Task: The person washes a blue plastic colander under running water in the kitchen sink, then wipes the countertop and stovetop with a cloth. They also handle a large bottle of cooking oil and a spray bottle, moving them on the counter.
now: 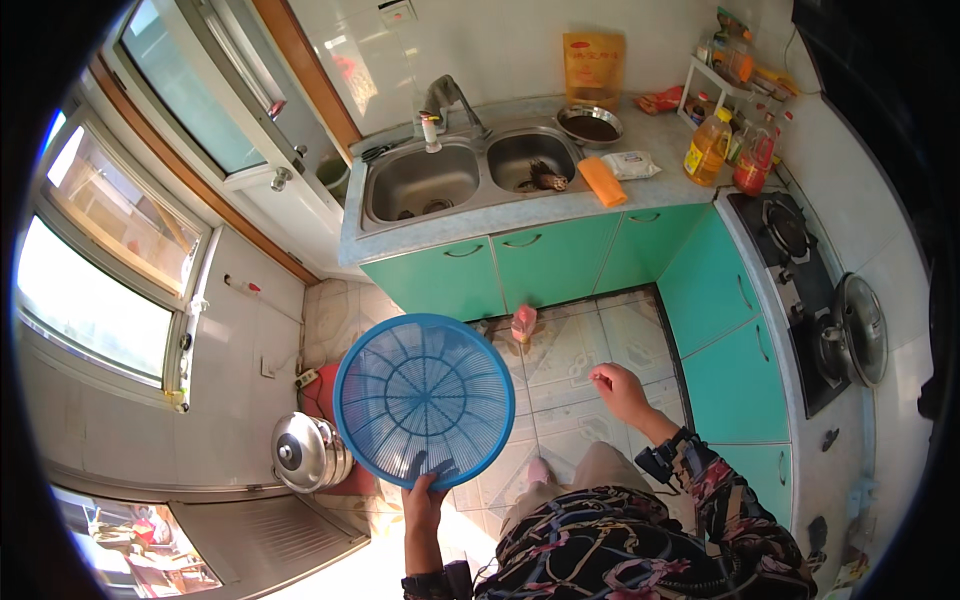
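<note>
Hold the round blue plastic mesh basket (425, 395) level — clasped by its near rim (469, 474) in the bare left hand (424, 496), above the pale tiled floor (562, 397). Steady it with the bare right hand (622, 393) — fingers curled in, seemingly empty.

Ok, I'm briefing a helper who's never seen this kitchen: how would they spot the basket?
Find the green cabinets, then the tiled floor before them. Above it, the left hand holds the basket by its near rim: wide, round, blue and slatted, unlike the shiny metal pot to its left.
</note>
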